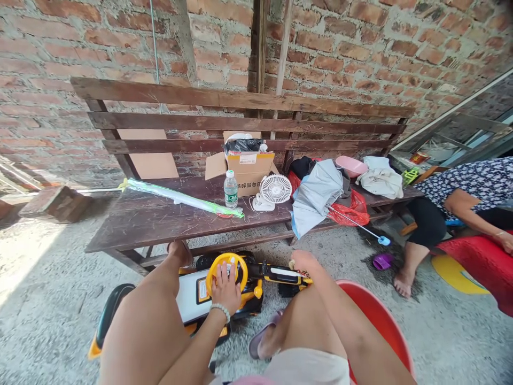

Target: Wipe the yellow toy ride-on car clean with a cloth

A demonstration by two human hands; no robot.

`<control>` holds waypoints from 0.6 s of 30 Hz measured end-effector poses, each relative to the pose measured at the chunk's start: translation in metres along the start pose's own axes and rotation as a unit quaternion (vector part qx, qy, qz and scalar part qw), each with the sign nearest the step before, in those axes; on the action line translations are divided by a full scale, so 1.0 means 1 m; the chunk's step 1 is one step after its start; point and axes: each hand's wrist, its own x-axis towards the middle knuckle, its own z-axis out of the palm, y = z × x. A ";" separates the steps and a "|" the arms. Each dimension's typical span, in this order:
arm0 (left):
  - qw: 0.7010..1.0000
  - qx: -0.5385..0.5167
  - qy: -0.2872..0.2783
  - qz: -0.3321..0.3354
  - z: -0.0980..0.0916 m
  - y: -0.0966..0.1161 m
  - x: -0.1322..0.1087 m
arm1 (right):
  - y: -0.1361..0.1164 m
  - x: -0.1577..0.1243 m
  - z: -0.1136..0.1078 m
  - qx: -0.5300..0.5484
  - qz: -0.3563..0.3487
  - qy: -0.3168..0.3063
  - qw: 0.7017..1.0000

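Brick wall [320, 53] and concrete floor [48, 278], as I watch them through the head camera from my remote station; a slatted wooden bench [160, 230] stands against the wall. On the bench: a cardboard box [248, 174], a water bottle [230, 190], a small white fan [276, 189] and a long green-wrapped tube [180, 198]. Toward the right end of the bench lie a grey umbrella [316, 192], a red plastic bag [348, 211], a pink bowl [351, 166] and a white cloth [380, 179].

In front of the bench, on the floor between the seated wearer's knees, sits a yellow-and-black toy car [192, 299]. I see the left hand [224, 289] spread, with its fingers lying across the yellow steering wheel [212, 272] of the toy car; a beaded bracelet [220, 309] circles the wrist. The right hand [304, 262] is curled over a black-and-yellow bar [280, 272] at the far side of the toy car, its fingers mostly hidden, so I cannot tell the exact grip.

Right of the bench, a co-worker [468, 184] in a floral top sits with a red cloth [481, 267] across the lap, apart from the toy car.
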 end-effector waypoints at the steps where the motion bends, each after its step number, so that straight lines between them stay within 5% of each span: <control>1: 1.000 -0.001 0.002 -0.002 0.000 0.000 0.000 | -0.005 0.000 0.001 -0.009 -0.012 -0.021 1.000; 9: 1.000 -0.002 -0.003 0.001 -0.003 0.001 0.000 | -0.032 0.013 0.007 0.004 -0.066 -0.120 0.991; 18: 1.000 0.000 -0.012 -0.001 -0.004 0.000 -0.001 | -0.039 0.011 0.005 -0.064 -0.042 -0.109 0.991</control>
